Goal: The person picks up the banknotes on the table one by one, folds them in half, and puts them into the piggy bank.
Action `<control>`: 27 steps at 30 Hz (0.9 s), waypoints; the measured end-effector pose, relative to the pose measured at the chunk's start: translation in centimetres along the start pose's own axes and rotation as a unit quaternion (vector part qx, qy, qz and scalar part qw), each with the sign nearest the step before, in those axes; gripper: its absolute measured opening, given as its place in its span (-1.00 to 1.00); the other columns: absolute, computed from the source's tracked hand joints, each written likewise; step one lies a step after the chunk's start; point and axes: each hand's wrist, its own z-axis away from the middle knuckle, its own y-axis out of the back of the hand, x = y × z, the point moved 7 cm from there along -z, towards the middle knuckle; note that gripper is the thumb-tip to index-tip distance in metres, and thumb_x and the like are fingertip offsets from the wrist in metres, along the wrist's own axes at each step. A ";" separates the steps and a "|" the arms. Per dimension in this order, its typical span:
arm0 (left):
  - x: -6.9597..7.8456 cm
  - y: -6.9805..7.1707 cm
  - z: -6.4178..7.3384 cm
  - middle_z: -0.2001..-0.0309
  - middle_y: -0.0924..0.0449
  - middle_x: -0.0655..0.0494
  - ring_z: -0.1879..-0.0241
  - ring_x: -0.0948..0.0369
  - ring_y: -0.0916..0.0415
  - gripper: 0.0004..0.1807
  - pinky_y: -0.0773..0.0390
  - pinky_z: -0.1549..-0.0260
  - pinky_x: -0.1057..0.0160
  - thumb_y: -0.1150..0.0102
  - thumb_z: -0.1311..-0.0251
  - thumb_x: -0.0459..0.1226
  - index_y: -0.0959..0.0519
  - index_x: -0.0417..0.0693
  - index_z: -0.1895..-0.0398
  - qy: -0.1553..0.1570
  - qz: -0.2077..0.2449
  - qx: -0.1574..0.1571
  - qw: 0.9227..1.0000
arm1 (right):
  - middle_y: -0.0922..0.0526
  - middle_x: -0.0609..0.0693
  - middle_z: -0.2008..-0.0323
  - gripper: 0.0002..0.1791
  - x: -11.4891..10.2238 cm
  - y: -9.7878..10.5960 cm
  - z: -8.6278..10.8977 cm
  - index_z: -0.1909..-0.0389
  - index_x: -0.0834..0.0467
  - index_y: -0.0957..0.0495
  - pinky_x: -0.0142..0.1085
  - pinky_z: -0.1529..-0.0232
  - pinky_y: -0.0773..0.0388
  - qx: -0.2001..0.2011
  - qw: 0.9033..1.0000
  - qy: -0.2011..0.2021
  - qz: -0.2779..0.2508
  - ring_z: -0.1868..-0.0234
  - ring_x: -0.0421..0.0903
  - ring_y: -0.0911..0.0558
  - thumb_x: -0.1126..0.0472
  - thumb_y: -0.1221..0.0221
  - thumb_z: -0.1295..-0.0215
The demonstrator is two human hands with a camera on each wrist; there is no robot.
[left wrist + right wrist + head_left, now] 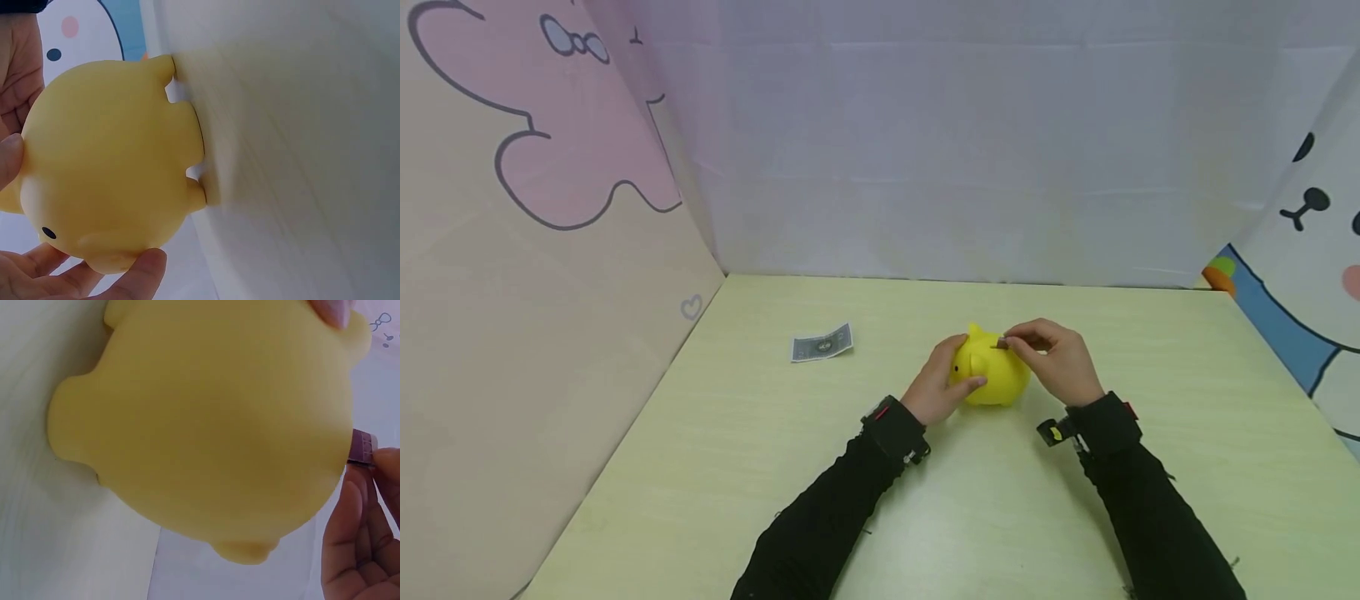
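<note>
A round yellow piggy bank (1003, 379) stands on its short legs, its face turned to the left. My left hand (934, 387) grips the head end, thumb on the near side and fingers on the far side. Between the thumb and fingers of my right hand (1062, 360) is a small folded banknote (360, 447), purplish brown. The note's lower end meets the top of the piggy bank's back, and the slot itself is hidden. In the left wrist view, left fingers (145, 272) press beside the dark eye.
A grey-green banknote (822, 344) lies on the pale wooden table (760, 450), left of the piggy bank, with one corner curled up. A white cloth wall (955, 158) closes off the back, and printed panels stand at both sides.
</note>
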 end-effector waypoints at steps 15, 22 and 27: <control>-0.1 -0.1 -0.1 -0.50 -0.07 -0.14 -0.46 0.01 -0.14 -0.23 -0.24 -0.43 0.05 -0.11 -0.40 -0.14 -0.01 -0.18 -0.52 -0.014 0.000 0.001 1.000 | -0.68 0.08 0.25 -0.91 0.3 -0.5 0.4 0.24 0.22 -0.71 -0.72 0.22 -0.43 0.002 0.999 0.000 0.052 0.28 -0.27 -0.53 0.32 -0.26 -0.28; 0.0 0.0 0.0 -0.51 -0.06 -0.13 -0.47 0.02 -0.13 -0.22 -0.23 -0.44 0.06 -0.12 -0.39 -0.13 0.00 -0.15 -0.53 -0.006 0.001 -0.002 1.000 | -0.62 0.08 0.27 -0.91 0.4 -0.8 0.4 0.26 0.24 -0.72 -0.54 0.25 -0.49 -0.001 0.998 -0.010 0.068 0.28 -0.08 -0.54 0.33 -0.27 -0.27; 0.1 0.0 0.0 -0.50 -0.06 -0.14 -0.46 0.01 -0.13 -0.22 -0.23 -0.43 0.05 -0.12 -0.39 -0.14 -0.01 -0.17 -0.52 -0.008 -0.004 -0.001 1.000 | -0.64 0.09 0.26 -0.89 0.1 -0.7 0.4 0.23 0.25 -0.71 -0.53 0.26 -0.51 0.001 0.998 -0.004 0.070 0.29 -0.08 -0.54 0.34 -0.28 -0.25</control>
